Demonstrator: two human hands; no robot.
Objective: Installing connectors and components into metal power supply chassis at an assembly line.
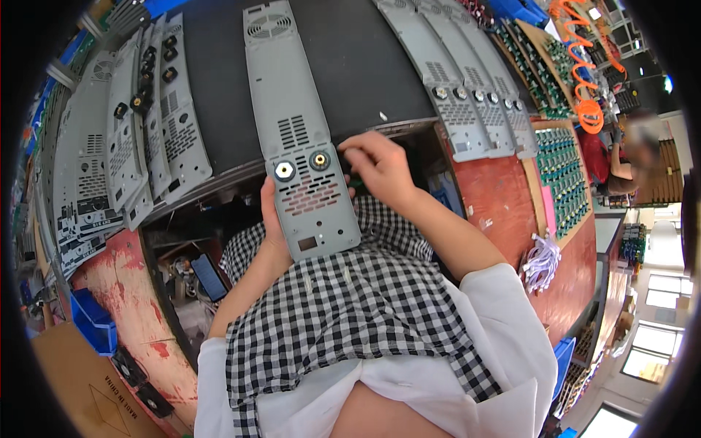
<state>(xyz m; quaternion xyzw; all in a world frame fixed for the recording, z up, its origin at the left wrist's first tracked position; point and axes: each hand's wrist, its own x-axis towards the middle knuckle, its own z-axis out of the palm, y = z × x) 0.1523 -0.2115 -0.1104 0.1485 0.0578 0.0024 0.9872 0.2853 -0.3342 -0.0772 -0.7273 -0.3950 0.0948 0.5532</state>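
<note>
Plainly, the risk I saw lay in the long grey panel: its near end hung past the black mat over the person's checked lap, so a slack grip could have let it tip down into the gap below the bench. The left hand was clamped on the panel's left edge near the bottom, fingers hidden behind it; the right hand was pinched together at the right edge beside the connectors, though on what small part I could not tell (it might have dropped into the lap unseen). I counted 2 round connectors on the held panel, 3 more panels fanned at the right, a stack at the left too overlapped to count, 1 phone, 1 bundle of white ties, and 1 orange coiled hose.
</note>
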